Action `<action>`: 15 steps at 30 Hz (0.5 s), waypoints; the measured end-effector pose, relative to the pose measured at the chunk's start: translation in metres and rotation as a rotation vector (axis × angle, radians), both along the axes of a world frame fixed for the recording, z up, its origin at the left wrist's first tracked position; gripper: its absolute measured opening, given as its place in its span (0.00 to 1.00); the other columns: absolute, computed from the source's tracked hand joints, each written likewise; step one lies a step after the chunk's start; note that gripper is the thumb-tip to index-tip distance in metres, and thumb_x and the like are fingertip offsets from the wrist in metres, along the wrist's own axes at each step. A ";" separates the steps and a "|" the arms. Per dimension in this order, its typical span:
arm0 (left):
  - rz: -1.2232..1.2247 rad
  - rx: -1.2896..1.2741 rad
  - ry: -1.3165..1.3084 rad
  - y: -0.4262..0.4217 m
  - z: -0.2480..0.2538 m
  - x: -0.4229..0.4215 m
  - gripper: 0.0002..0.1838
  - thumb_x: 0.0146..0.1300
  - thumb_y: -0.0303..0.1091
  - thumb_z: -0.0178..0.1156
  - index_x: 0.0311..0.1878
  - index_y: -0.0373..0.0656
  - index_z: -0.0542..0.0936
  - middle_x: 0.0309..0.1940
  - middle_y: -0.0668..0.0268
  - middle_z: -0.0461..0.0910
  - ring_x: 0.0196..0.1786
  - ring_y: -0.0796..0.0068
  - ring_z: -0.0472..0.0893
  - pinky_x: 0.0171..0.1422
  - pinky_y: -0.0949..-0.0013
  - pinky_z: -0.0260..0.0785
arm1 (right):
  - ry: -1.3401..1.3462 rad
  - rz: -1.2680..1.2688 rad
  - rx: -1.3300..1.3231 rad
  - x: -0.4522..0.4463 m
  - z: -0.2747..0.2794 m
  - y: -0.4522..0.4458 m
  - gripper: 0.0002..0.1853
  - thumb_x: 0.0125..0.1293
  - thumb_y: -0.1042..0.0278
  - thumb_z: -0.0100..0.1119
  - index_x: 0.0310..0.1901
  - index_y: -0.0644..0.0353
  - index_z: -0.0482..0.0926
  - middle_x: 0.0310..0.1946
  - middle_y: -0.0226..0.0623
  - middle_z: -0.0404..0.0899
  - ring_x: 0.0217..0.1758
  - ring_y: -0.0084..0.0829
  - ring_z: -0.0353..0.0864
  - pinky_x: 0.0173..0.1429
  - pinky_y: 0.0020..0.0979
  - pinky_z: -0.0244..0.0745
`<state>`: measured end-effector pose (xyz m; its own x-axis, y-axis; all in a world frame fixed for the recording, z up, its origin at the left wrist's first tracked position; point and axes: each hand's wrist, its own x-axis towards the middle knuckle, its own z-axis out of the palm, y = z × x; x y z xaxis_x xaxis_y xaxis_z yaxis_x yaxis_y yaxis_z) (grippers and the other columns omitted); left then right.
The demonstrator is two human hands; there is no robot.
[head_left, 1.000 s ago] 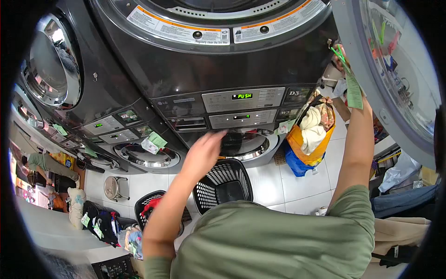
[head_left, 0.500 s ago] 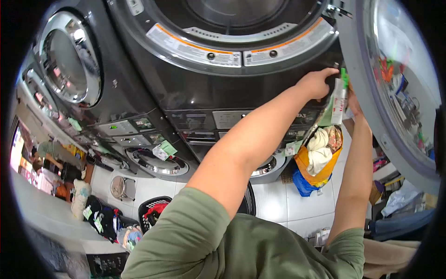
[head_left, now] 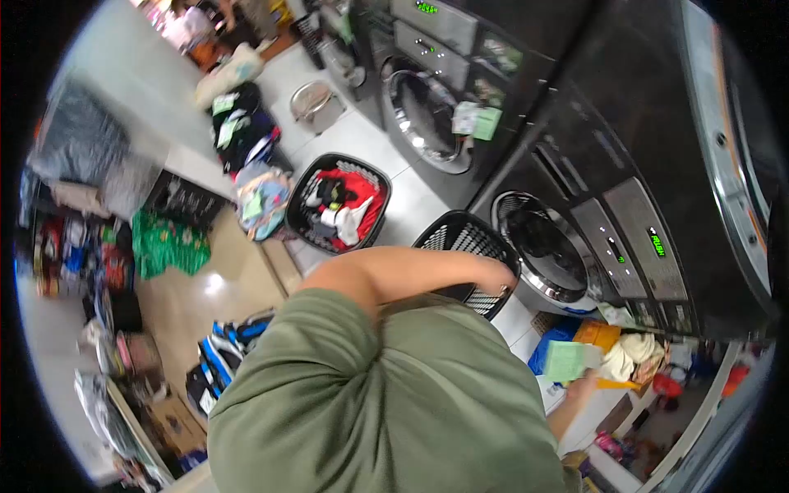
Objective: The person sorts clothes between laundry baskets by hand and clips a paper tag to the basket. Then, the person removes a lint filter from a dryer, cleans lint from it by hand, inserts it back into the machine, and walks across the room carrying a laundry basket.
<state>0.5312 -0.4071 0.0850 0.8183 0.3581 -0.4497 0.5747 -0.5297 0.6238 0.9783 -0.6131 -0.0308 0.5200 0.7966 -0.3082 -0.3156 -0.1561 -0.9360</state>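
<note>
My left hand [head_left: 495, 276] is blurred, its fingers curled closed above the rim of a black laundry basket [head_left: 444, 232]. A small dark spot shows at its fingertips; I cannot make out what it holds, if anything. My right hand [head_left: 582, 388], low at the right, grips a pale green paper slip [head_left: 565, 361] with a whitish piece at its edge. Behind the slip is an orange bag [head_left: 597, 334] with cream cloth [head_left: 629, 359] at its top.
Dark front-load machines [head_left: 567, 115] line the right side. Another black basket [head_left: 374, 168] holds red, black and white clothes. A metal stool [head_left: 316, 105], bundled laundry [head_left: 246, 131] and a green bag [head_left: 168, 245] stand on the floor.
The view has swung left, away from the open upper machine door. Both hands have come away from beside that door, now apart, with the green slip in the right hand.
</note>
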 end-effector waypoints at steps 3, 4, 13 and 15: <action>0.715 -0.126 -0.039 -0.034 -0.100 -0.152 0.21 0.58 0.42 0.58 0.53 0.42 0.80 0.46 0.52 0.83 0.49 0.51 0.81 0.53 0.55 0.73 | 0.144 -0.045 -0.118 -0.083 -0.048 0.040 0.13 0.68 0.68 0.55 0.51 0.63 0.75 0.47 0.38 0.78 0.47 0.34 0.80 0.49 0.41 0.79; 0.940 -0.060 -0.149 -0.050 -0.147 -0.205 0.21 0.58 0.39 0.59 0.53 0.39 0.80 0.43 0.54 0.83 0.42 0.57 0.83 0.47 0.58 0.75 | 0.076 0.144 -0.080 -0.112 -0.053 0.069 0.14 0.67 0.70 0.57 0.52 0.66 0.75 0.48 0.37 0.78 0.46 0.33 0.79 0.51 0.36 0.78; 2.127 -0.434 -0.327 -0.163 -0.201 -0.442 0.16 0.67 0.37 0.53 0.53 0.39 0.78 0.38 0.63 0.81 0.34 0.74 0.80 0.39 0.72 0.71 | -0.113 1.121 -0.244 -0.535 0.013 0.253 0.20 0.64 0.74 0.61 0.57 0.67 0.75 0.46 0.40 0.82 0.47 0.27 0.80 0.52 0.26 0.74; 2.047 -0.416 -0.312 -0.145 -0.201 -0.459 0.19 0.69 0.45 0.55 0.51 0.40 0.79 0.40 0.63 0.81 0.34 0.75 0.80 0.40 0.71 0.71 | -0.006 1.266 -0.300 -0.616 -0.009 0.254 0.19 0.63 0.75 0.61 0.56 0.67 0.75 0.44 0.39 0.83 0.44 0.27 0.81 0.50 0.26 0.75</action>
